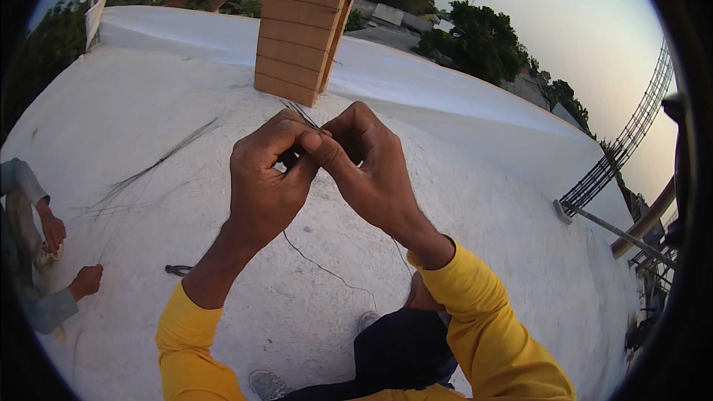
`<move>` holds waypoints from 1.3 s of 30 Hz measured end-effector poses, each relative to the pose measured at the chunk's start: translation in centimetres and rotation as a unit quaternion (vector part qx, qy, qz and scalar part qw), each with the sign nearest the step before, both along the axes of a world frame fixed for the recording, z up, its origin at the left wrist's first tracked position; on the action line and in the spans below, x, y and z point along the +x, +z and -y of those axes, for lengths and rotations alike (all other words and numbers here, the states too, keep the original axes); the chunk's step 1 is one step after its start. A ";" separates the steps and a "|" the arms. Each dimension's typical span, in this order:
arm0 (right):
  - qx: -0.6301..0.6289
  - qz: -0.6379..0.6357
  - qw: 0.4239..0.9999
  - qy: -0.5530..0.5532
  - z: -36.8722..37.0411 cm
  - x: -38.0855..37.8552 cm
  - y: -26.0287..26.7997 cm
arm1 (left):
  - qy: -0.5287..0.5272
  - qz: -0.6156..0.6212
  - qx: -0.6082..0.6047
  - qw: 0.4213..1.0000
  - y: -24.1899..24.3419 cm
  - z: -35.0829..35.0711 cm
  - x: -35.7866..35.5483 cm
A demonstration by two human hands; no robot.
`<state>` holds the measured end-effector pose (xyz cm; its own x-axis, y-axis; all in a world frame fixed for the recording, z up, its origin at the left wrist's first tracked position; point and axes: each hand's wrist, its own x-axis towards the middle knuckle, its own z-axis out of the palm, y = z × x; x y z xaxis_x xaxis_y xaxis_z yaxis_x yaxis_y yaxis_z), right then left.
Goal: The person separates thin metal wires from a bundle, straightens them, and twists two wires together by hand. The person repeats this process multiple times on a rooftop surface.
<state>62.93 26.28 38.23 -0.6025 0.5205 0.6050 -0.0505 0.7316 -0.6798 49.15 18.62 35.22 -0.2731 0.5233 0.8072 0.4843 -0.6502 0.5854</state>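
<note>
My left hand (262, 178) and my right hand (376, 175) meet in front of me, thumbs and fingertips pinched together. Between them they grip a small bunch of thin dark wires (299, 113), whose ends stick out above the left fingers. The rest of the bunch is hidden by my fingers. A longer bundle of loose wire (178, 147) lies fanned out on the pale concrete floor (312, 340) to the left. Beside my left forearm, the handles of a tool, probably pincers (177, 270), show on the floor; the forearm hides the remainder.
Ahead stands a wooden column form (301, 28) wrapped with wire. Behind it runs a low white wall (445, 89). A rebar cage (618, 145) and a metal pole (618, 234) are at right. At left a co-worker's hand (86, 282) pinches a thin strand.
</note>
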 end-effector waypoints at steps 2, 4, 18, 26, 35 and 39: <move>-0.049 -0.022 0.998 0.013 0.2 0.1 0.3 | -0.009 0.001 -0.002 1.000 0.1 0.1 0.0; -0.093 -0.026 0.995 0.009 0.3 0.2 0.5 | -0.027 0.015 0.009 0.999 0.1 -0.2 0.0; -0.124 -0.056 0.991 -0.003 0.0 0.5 0.6 | 0.191 -0.167 0.051 0.966 -0.4 -1.0 0.7; -0.082 0.010 0.994 -0.069 -0.7 0.3 0.4 | 0.227 -0.240 0.005 0.944 -0.3 -1.2 -0.4; -0.216 -0.044 0.975 -0.005 -0.7 0.2 0.6 | 0.191 -0.263 0.000 0.946 0.1 -1.1 -1.4; -0.328 -0.044 0.943 0.043 -1.2 0.5 0.9 | -0.067 -0.011 -0.270 0.961 -0.1 -0.3 -1.8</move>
<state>63.48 27.48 39.18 -0.6226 0.7510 0.2199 -0.1681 0.1461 -0.9749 47.37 18.90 35.08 -0.1595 0.8964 0.4135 0.4339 -0.3126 0.8450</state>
